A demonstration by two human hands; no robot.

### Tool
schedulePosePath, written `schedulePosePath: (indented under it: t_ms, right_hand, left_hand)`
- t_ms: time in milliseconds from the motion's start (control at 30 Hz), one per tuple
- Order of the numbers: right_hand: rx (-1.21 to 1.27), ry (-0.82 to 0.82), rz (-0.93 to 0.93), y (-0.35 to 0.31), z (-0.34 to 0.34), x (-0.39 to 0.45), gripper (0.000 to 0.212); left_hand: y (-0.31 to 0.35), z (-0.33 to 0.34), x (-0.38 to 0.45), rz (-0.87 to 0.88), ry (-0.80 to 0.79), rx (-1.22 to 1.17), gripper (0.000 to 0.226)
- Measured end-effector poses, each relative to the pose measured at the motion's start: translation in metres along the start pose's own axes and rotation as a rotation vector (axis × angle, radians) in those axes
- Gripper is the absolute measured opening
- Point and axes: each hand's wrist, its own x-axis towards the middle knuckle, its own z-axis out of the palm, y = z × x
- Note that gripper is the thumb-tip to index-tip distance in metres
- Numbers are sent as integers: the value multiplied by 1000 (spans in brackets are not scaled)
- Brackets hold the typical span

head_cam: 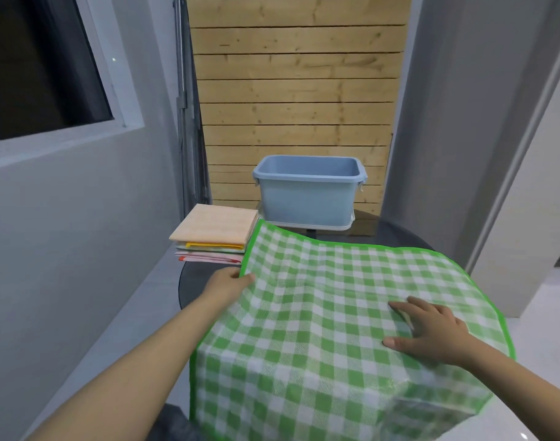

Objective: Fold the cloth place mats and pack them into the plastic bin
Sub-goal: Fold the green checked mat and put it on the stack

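While the green-and-white checked place mat (pixel 335 329) is lying spread over most of the dark round table (pixel 189 281), its near part is draping off the table's front edge and its far left corner is curling slightly upward. Behind it, at the far side of the table, the blue plastic bin (pixel 307 195) is standing upright with its mouth open to the camera, seated on a white lid or tray. Just left of the bin, and touching the mat's far left edge, a stack of folded mats (pixel 215 237) is sitting with a peach one on top and yellow, pale green and pink ones showing beneath. The right hand (pixel 431 332) is lying flat on the checked mat, fingers straight and spread, pressing the cloth down. The left hand (pixel 231 283) is pinching the mat's green-bordered left edge, thumb on top, other fingers hidden beneath the cloth.
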Motion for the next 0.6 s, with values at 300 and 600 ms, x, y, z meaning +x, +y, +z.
schedulePosePath:
  t_ms: [300,600]
  right_hand:
    - [11,25,18,3,4,11,94]
    - [54,25,-70,-24,1,58,80]
  left_hand:
    - [15,-2,0,328,132,-19,22]
    - [1,-33,17,321,300,-92,24]
